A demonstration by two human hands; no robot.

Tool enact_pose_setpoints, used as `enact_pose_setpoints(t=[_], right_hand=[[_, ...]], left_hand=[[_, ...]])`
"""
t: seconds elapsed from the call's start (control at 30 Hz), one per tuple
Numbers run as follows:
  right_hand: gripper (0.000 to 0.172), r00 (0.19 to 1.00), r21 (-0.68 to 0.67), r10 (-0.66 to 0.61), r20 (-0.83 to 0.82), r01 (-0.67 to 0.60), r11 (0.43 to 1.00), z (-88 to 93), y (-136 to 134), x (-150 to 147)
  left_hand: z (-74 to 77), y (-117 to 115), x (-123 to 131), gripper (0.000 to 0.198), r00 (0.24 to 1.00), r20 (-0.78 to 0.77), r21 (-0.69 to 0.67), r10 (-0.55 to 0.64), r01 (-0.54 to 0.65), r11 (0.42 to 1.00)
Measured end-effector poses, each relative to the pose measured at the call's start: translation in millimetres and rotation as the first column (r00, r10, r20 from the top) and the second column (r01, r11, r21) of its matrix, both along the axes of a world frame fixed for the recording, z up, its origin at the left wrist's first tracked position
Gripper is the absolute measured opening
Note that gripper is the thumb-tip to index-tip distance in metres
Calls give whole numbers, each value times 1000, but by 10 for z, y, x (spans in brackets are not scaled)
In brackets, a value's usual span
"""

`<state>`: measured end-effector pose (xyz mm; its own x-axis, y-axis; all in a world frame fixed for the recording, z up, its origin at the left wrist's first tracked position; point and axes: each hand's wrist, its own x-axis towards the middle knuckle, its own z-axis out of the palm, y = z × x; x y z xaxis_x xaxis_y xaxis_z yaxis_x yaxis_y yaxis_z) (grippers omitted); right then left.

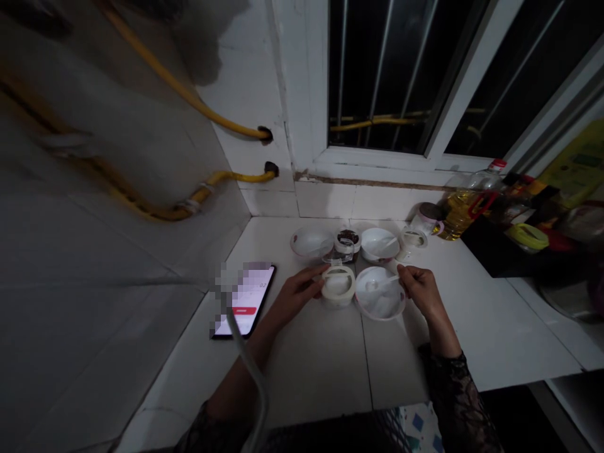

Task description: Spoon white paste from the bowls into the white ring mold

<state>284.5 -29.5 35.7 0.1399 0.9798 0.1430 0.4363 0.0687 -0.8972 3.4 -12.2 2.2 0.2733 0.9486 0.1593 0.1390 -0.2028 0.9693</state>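
My left hand [299, 290] grips the side of a small white lidded jar [338, 288] on the white counter [321, 365]. My right hand [421, 288] pinches the handle of a white spoon [384, 282] that lies in a white bowl of white powder [380, 297]. Just behind stand a white bowl [312, 242], a small jar of dark paste [348, 241], another white bowl with a spoon [380, 244] and a small open container [413, 239].
A lit phone [245, 301] lies at the left by the tiled wall, with a white cable [250, 371] running toward me. An oil bottle [467, 204], a mug [427, 217] and cluttered jars on a dark tray [491, 251] crowd the right. Yellow pipes [221, 123] cross the wall.
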Motion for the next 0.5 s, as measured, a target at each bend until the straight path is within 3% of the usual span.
enact_pose_setpoints(t=[0.2, 0.33, 0.43, 0.5], right_hand=[[54, 997, 95, -60, -56, 65, 993, 53, -28, -140], [47, 987, 338, -146, 68, 115, 934, 79, -106, -385], [38, 936, 551, -101, 338, -110, 827, 61, -155, -535], [30, 843, 577, -34, 536, -337, 744, 40, -172, -586]], left_hand=[[2, 3, 1, 42, 1000, 5, 10, -7, 7, 1000], [-3, -1, 2, 42, 1000, 11, 10, -6, 6, 1000], [-2, -5, 5, 43, 1000, 16, 2, -10, 10, 1000], [1, -5, 8, 45, 1000, 16, -6, -10, 10, 1000]])
